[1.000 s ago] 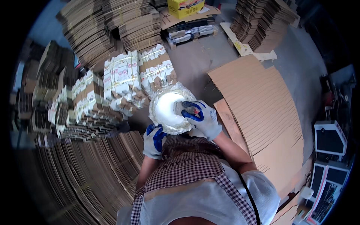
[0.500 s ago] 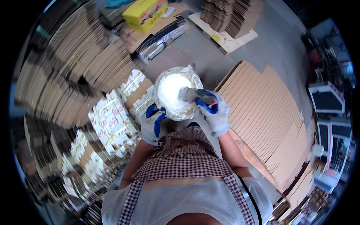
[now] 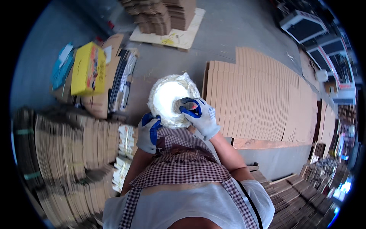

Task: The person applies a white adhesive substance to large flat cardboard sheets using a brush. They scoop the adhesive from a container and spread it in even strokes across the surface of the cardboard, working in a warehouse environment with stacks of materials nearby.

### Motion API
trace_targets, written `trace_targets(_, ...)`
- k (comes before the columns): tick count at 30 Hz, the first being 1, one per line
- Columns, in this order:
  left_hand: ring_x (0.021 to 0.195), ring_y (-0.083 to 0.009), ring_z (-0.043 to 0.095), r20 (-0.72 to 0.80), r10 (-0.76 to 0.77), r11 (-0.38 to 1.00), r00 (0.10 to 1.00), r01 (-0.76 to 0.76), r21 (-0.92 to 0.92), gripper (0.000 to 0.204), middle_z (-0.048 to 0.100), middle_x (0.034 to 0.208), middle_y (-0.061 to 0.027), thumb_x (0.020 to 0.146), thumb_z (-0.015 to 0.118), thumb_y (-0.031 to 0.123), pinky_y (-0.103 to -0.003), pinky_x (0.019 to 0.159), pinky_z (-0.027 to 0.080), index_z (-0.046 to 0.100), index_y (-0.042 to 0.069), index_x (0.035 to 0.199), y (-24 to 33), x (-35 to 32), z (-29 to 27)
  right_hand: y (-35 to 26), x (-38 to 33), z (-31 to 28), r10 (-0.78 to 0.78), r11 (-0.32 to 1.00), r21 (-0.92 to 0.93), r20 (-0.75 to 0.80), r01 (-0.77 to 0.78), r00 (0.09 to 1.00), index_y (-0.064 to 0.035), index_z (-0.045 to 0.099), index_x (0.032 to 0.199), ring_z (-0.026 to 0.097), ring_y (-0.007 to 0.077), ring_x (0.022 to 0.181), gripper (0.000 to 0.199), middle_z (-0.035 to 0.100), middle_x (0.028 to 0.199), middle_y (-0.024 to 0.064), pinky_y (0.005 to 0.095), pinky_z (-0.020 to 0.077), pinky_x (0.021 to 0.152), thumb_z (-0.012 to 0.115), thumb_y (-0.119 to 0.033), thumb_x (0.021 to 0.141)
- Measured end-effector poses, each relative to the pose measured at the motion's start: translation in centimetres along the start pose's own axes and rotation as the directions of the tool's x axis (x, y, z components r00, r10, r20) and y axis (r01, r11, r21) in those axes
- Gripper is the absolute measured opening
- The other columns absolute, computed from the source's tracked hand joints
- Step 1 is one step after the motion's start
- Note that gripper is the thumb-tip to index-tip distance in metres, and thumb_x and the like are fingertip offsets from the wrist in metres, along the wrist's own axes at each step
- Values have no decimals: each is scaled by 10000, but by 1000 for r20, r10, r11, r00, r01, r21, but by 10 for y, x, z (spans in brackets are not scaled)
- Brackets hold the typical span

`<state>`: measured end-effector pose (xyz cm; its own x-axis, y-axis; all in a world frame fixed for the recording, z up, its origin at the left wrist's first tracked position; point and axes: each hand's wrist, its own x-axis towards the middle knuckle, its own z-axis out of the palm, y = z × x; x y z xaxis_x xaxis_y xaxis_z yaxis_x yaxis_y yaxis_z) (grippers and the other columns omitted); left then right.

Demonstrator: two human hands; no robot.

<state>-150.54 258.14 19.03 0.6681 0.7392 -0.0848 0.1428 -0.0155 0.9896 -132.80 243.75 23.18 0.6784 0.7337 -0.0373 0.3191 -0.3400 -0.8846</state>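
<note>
A round bucket (image 3: 153,95) lined with crumpled, crusted clear plastic is in front of my apron, with a bright white paste (image 3: 167,93) inside. My left hand (image 3: 148,133), in a grey glove with blue fingers, is closed on the near left part of its rim. Over the right side of the bucket, my right hand (image 3: 202,117), gloved the same way, grips a greyish brush (image 3: 177,105). Its bristle end reaches down to the white paste; most of the handle is hidden by my fingers.
A wide spread of overlapping flat cardboard sheets (image 3: 251,95) lies to the right. Bundled cardboard stacks (image 3: 61,149) crowd the left. Farther off are a yellow box (image 3: 84,68) and a pallet (image 3: 190,36) bearing stacked cardboard. Dark-panelled equipment (image 3: 303,26) stands at the far right.
My view has turned to the right, so the surroundings have swung leftward and the sheets are now straight to my right. Both hands keep their hold on bucket and brush.
</note>
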Motion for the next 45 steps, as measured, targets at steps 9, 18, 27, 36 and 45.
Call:
trace_targets(9,795,-136,643,371,-220,936,902,303,-181,113,674,910,-68,892,583,23,-245,743,531,645,-19,977,32,208,-21,24,130,10,617,478,878,-369,41,695,5,655,1079,631,141,645,224,679,859,72,255,509,585,637,-164,933)
trace_targets(18,833,-139,632,567,-305,864,765,473,-174,267,657,930,-55,867,607,47,-290,790,528,616,-30,1123,34,369,25,37,219,6,820,49,978,-156,205,550,-107,605,971,523,140,607,260,604,781,37,262,412,506,609,-367,962)
trace_targets(27,834,-138,623,790,-317,908,525,408,93,289,644,950,-66,836,613,36,-255,767,517,608,-50,1112,61,494,156,55,301,-62,768,520,812,-580,265,272,-13,641,1041,617,126,608,229,669,813,64,259,487,515,687,-191,905)
trace_targets(36,814,-137,622,944,-282,950,173,191,249,139,639,919,-66,906,560,47,-266,751,528,588,-29,1019,91,551,199,26,306,-27,887,273,714,-447,644,120,-37,609,1090,633,161,608,298,665,828,92,250,473,482,633,-298,948)
trace_targets(45,946,-237,634,894,-305,853,-329,323,410,162,637,969,-78,885,584,119,-409,844,545,596,50,1032,95,583,283,-7,309,25,867,377,185,-417,908,-275,-160,606,938,485,95,578,322,611,790,-19,210,418,499,596,-482,939)
